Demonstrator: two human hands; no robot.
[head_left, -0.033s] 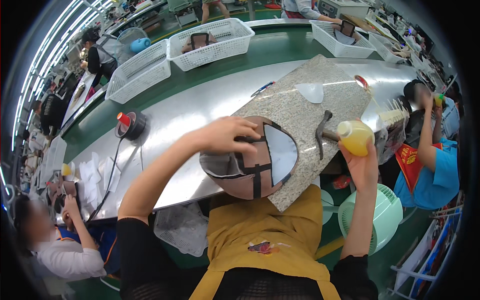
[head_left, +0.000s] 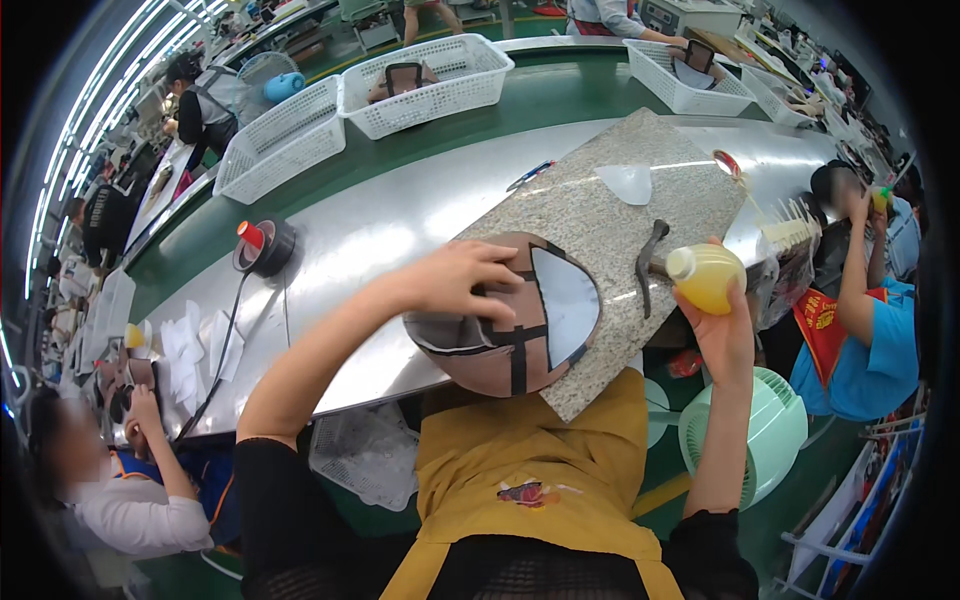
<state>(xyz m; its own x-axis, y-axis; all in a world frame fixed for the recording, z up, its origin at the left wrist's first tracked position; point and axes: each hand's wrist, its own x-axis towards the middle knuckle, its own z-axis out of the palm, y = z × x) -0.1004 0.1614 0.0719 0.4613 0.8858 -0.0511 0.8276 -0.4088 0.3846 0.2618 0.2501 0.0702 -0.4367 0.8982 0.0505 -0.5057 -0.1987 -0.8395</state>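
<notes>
My left hand (head_left: pixel 456 283) lies with spread fingers on a rounded brown sewn piece (head_left: pixel 490 372), perhaps part of a bag. Black strips cross the piece, and a white panel (head_left: pixel 566 310) fills its right end. It rests partly on a speckled stone slab (head_left: pixel 600 235) and partly on the metal table. Off to the right, my right hand (head_left: pixel 722 335) grips a rounded squeeze bottle (head_left: pixel 706 277) of yellowish liquid, held tilted above the slab's right edge. Close beside the bottle lies a hammer (head_left: pixel 648 268) with a dark, curved head; the bottle hides part of its handle.
White baskets (head_left: pixel 425 112) line the green belt beyond the metal table (head_left: pixel 370 210). A black round device with a red top (head_left: pixel 262 248) and a cord sits at left. A clear sheet (head_left: pixel 627 184) lies on the slab. A green fan (head_left: pixel 745 440) stands low right. Co-workers sit at both sides.
The view has shifted slightly. My left fingers have moved a little on the brown piece, and the bottle in my right hand sits marginally lower.
</notes>
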